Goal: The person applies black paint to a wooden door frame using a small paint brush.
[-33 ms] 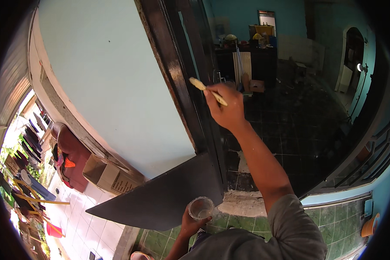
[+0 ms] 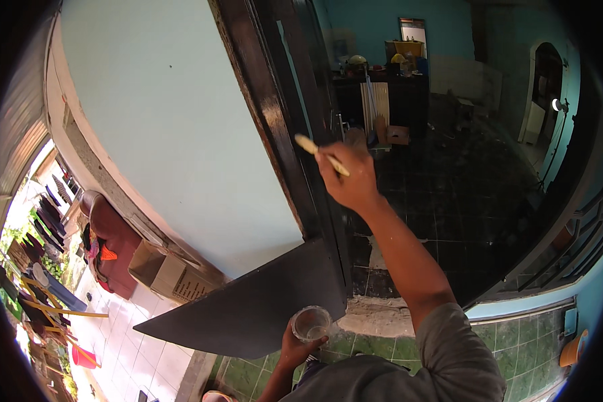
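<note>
On my feed, the right hand (image 2: 350, 177) is closed in a pinch around the handle of a pale brush (image 2: 306, 143), whose head points up and to the left of the fingers. The dark door frame (image 2: 272, 110) lies just left of that hand, behind the brush head; I can't tell whether they touch. Farther left I see a pale blue wall (image 2: 161, 134). Well below, my left hand (image 2: 299, 347) is curled partway open around a clear round container (image 2: 301, 321). A dark flat panel (image 2: 248, 301) spreads up and left of this hand, with an open cardboard box (image 2: 181, 276) beyond it.
</note>
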Available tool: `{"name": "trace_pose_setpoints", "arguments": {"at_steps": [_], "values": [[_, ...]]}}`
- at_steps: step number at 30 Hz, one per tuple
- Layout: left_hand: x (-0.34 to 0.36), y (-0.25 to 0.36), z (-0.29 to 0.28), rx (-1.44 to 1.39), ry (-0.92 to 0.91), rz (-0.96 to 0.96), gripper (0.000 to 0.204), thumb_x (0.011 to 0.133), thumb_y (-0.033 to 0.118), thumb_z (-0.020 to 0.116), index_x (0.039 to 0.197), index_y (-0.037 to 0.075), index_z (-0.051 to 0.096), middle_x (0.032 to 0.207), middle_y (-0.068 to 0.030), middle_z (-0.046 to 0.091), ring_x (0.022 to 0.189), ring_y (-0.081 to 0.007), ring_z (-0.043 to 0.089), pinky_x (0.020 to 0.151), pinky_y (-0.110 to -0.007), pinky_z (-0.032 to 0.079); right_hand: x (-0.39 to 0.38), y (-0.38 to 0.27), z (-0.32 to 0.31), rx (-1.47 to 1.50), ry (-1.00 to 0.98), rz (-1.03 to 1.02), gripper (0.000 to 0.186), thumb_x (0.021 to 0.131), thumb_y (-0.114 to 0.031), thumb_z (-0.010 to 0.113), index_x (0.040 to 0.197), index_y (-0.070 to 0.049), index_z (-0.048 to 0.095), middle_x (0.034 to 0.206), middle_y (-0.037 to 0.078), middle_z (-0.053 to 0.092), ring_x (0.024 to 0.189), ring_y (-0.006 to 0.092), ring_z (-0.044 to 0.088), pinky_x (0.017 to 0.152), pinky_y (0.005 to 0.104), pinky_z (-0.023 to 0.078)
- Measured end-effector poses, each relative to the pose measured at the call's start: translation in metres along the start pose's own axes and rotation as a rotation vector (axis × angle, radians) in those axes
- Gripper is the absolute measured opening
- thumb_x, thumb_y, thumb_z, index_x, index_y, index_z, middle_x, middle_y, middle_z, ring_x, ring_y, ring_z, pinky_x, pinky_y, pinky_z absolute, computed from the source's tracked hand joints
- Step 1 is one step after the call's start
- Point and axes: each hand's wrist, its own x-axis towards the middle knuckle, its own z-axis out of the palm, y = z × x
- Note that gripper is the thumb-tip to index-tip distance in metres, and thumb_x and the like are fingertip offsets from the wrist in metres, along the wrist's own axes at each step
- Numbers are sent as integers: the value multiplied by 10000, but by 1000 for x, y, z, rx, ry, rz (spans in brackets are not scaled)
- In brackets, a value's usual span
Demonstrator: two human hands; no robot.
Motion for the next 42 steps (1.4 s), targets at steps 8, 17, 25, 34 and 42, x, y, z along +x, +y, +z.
{"name": "trace_pose_setpoints", "arguments": {"at_steps": [8, 17, 25, 34, 42], "values": [[2, -11, -8, 11, 5, -33, 852, 687, 232, 973, 1364, -9, 517, 1307, -131, 638, 1232, -239, 616, 1068, -389, 484, -29, 7, -10, -57, -670, 306, 119, 874, -93, 700, 807, 2, 673, 795, 217, 717, 730, 410, 705, 731, 464, 568], [11, -6, -10, -23, 25, -7, 840, 698, 171, 970, 1366, -13, 496, 1318, -140, 626, 1242, -244, 612, 1062, -395, 498, 176, -6, 2, -196, -553, 133, 144, 877, -120, 704, 842, 18, 724, 717, 145, 718, 651, 235, 702, 632, 369, 526], [23, -12, -27, 46, 77, 10, 804, 698, 153, 967, 1344, -5, 515, 1277, -121, 657, 1206, -236, 637, 1052, -395, 506, 240, -19, 7, -73, 57, -137, 178, 941, -159, 690, 933, 15, 729, 714, 103, 725, 628, 178, 704, 571, 320, 515], [24, 1, -22, 14, 14, -4, 839, 697, 220, 971, 1356, -16, 510, 1297, -136, 633, 1221, -245, 622, 1045, -388, 498, -8, 19, 10, -25, -68, -193, 70, 906, -69, 710, 916, -14, 667, 762, 179, 683, 651, 343, 684, 577, 425, 539], [24, -7, -11, -7, -21, -37, 848, 706, 208, 965, 1375, -14, 493, 1312, -135, 617, 1235, -244, 608, 1052, -392, 488, -272, -1, -94, -229, -224, 746, 100, 883, -66, 760, 909, -15, 678, 755, 174, 713, 691, 311, 740, 577, 371, 537]]}}
